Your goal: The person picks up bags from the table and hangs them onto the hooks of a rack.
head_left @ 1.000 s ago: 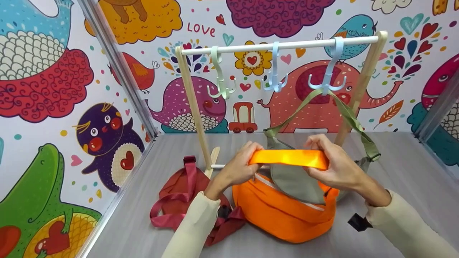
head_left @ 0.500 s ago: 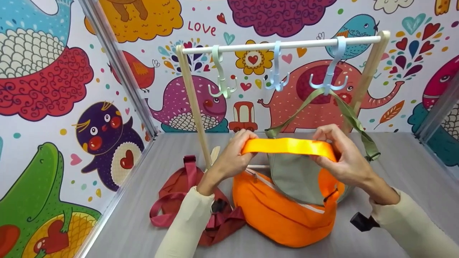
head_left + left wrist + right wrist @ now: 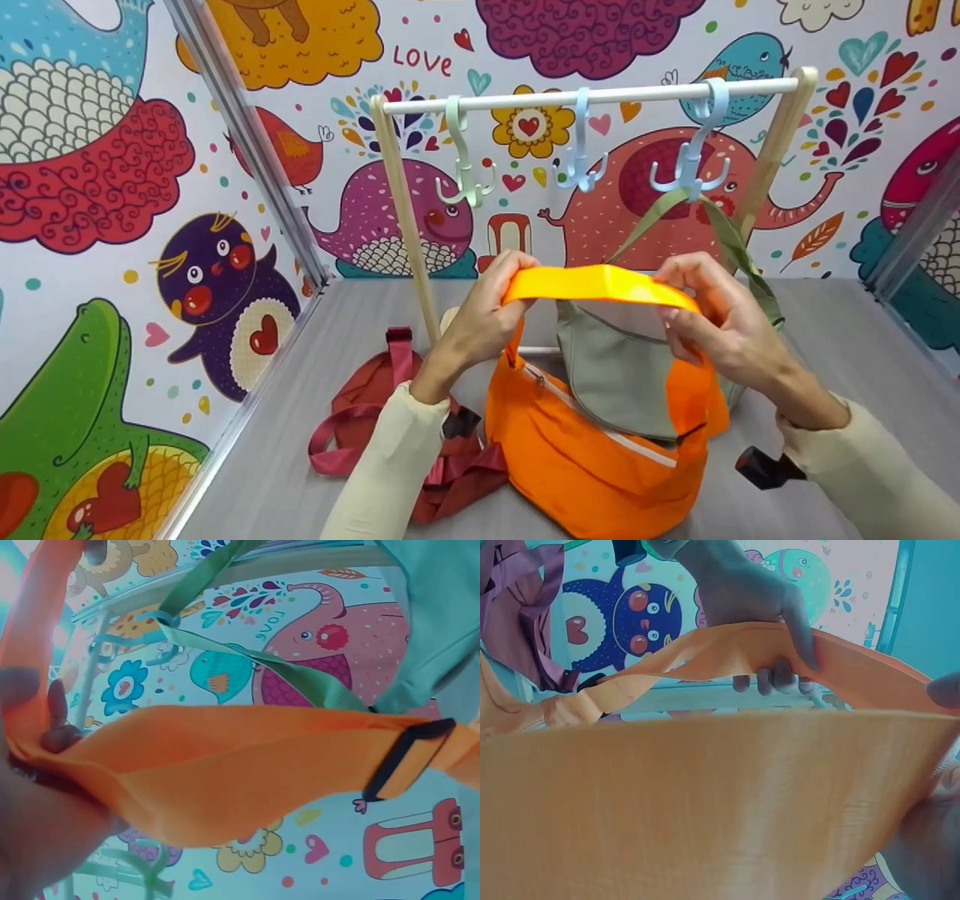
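Note:
Both hands hold the strap (image 3: 577,283) of an orange bag (image 3: 592,465), stretched between them in front of the rack. My left hand (image 3: 491,315) grips its left end, and in the left wrist view a black buckle (image 3: 409,757) shows on the strap. At the strap's other end, my right hand (image 3: 724,322) pinches it between thumb and fingers. The orange bag hangs below, its white zipper facing up; whether it touches the floor is hidden. Behind it, a grey-green bag (image 3: 619,375) hangs by its strap from the right blue hook (image 3: 688,172).
A dark red bag (image 3: 375,390) with straps lies on the grey surface at left. The wooden rack (image 3: 401,210) carries a green hook (image 3: 465,172) and a middle blue hook (image 3: 580,165) on its white bar. Patterned walls stand behind and to the left.
Both hands have risen with the orange strap, moving slightly apart. The orange bag has shifted toward me and lower in view. The strap now bends upward in its middle.

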A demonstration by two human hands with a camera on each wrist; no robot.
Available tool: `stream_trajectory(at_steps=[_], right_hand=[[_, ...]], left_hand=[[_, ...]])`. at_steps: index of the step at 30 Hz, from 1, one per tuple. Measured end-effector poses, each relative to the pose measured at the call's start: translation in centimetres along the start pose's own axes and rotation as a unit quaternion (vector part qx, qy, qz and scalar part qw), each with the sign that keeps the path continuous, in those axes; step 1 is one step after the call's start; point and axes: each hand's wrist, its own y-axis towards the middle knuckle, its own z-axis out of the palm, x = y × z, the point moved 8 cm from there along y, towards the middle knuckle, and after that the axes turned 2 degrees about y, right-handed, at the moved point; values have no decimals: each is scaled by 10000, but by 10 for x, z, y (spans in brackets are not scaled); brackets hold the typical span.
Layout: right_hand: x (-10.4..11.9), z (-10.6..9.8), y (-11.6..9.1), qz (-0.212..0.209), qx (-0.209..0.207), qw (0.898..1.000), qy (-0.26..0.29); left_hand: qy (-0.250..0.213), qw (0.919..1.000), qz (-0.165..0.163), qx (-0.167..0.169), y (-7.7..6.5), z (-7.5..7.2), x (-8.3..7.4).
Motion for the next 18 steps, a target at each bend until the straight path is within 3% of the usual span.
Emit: stream_trajectory(at_steps=[12, 18], right_hand=[[1, 8, 7, 195, 294, 9967, 733], [-3, 12, 8, 308, 369, 9971, 594]], left_hand=[[-461, 9986, 196, -141, 13, -3, -24], [-599, 9979, 154, -164, 22, -2, -35]])
